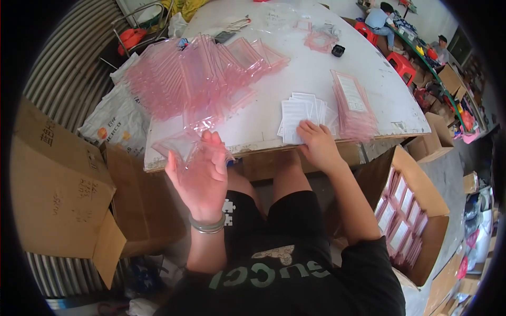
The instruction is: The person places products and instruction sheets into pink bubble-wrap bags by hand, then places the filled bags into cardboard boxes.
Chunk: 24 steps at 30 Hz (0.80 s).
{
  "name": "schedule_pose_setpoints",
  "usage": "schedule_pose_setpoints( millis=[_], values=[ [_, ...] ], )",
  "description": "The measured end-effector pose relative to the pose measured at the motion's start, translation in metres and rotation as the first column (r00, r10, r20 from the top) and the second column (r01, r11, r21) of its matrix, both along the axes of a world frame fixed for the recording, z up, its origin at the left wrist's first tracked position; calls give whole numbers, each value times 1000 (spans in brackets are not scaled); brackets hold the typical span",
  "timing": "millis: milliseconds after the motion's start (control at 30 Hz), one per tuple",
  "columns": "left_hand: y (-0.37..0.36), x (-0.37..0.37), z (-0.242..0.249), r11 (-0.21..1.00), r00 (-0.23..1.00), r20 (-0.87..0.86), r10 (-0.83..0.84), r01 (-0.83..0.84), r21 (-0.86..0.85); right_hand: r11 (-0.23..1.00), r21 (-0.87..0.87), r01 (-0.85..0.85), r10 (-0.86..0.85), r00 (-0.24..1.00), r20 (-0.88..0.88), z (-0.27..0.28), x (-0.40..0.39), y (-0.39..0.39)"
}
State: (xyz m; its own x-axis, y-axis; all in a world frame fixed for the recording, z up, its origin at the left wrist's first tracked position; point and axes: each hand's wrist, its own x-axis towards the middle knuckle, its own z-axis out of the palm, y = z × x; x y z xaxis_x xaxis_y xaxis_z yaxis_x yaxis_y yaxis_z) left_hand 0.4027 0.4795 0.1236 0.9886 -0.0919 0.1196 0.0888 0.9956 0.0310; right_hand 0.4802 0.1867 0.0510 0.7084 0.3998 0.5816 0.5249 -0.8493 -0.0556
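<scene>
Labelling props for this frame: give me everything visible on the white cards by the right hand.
The white cards are a small fanned, overlapping stack of thin rectangular slips, paper by the look, lying flat on the white table near its front edge. Faint print shows on them but is too small to read. The right hand rests its fingertips on the stack's near edge. A pile of pink bags lies just to their right, close to or overlapping the outermost card.

Head-worn view, facing steeply down, close over table (316,73)
</scene>
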Motion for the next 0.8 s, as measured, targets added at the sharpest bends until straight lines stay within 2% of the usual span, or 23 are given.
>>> schedule_pose_setpoints(
  millis=[33, 133, 233, 333, 433, 500, 567, 600, 633, 667, 700, 733, 800],
  values=[
    [0, 1, -3, 999, 999, -20, -33, 33, -33, 998, -37, -56, 55, 998, -11, -4, 2, -5],
    [-2, 3, -5, 995, 994, -103, -35, 25, -96, 992, 110, -65, 89, 967, -237, 13, 3, -9],
    [-3, 4, -5, 994, 992, -113, -61, 50, -94, 999, 35, -25, 26, 998, -51, 20, 5, -6],
    [-3, 6, -5, 995, 995, -77, -64, 58, -81, 996, 1, -90, 90, 995, -49, 19, 4, -3],
    [0, 7, -8, 997, 996, -71, -52, 48, -67, 986, 116, -118, 139, 971, -195, 20, 1, -8],
    [2, 7, -10, 982, 987, -105, -120, 103, -160, 1000, -28, 2, -2, 1000, -11, 39, -1, -15],
    [1, 8, -7, 970, 980, -134, -146, 115, -213, 982, 189, 17, -82, 935, 344, 77, -20, -10],
    [-1, 8, -5, 972, 982, -124, -141, 114, -205, 935, 349, -65, -72, 928, 365, 93, -36, -9],
    [-2, 8, -3, 974, 983, -119, -140, 116, -196, 764, 584, -273, 79, 939, 335, 106, -49, -6],
    [-3, 7, -3, 975, 982, -116, -147, 124, -184, 609, 663, -435, 254, 899, 356, 125, -69, 3],
    [-3, 7, -3, 981, 988, -49, -145, 137, -136, 432, 655, -620, 417, 781, 464, 136, -79, 12],
    [-5, 8, -1, 985, 987, -97, -130, 117, -124, 285, 643, -711, 545, 672, 502, 143, -85, 23],
    [-12, 7, 3, 991, 977, -190, -98, 79, -104, 508, 444, -738, 625, 671, 400, 154, -87, 26]
  ],
)
